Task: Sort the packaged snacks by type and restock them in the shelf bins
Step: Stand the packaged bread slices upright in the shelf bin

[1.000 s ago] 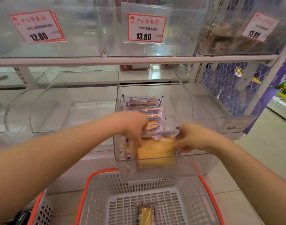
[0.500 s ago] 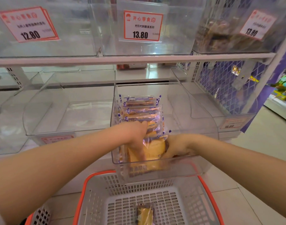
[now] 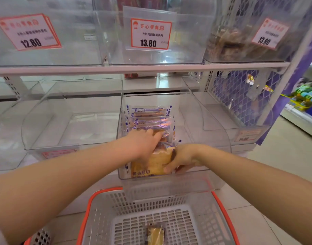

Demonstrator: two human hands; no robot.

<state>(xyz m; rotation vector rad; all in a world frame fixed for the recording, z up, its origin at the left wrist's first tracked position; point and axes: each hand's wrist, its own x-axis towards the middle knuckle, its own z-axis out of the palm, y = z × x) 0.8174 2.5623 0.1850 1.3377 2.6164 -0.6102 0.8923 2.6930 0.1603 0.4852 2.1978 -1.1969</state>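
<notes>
A clear plastic bin [image 3: 169, 179] on the lower shelf holds a row of several bread packets [image 3: 150, 119] with blue-and-white wrappers. At its front stands one more bread packet [image 3: 150, 165], golden with printed characters. My left hand [image 3: 144, 144] grips its top edge from the left. My right hand [image 3: 181, 160] holds its right side, thumb curled round the front. Below, a grey basket [image 3: 105, 209] with an orange rim contains a single snack packet [image 3: 155, 234].
Clear bins [image 3: 70, 124] stand left and right of the filled one on the lower shelf. The upper shelf carries bins with price tags [image 3: 150, 34]; the right one holds brown snacks [image 3: 227, 43]. A second basket corner [image 3: 40, 237] shows at bottom left. An aisle opens on the right.
Both hands have lowered the golden packet into the front of the bin and pushed it upright against the row. The camera has moved closer.
</notes>
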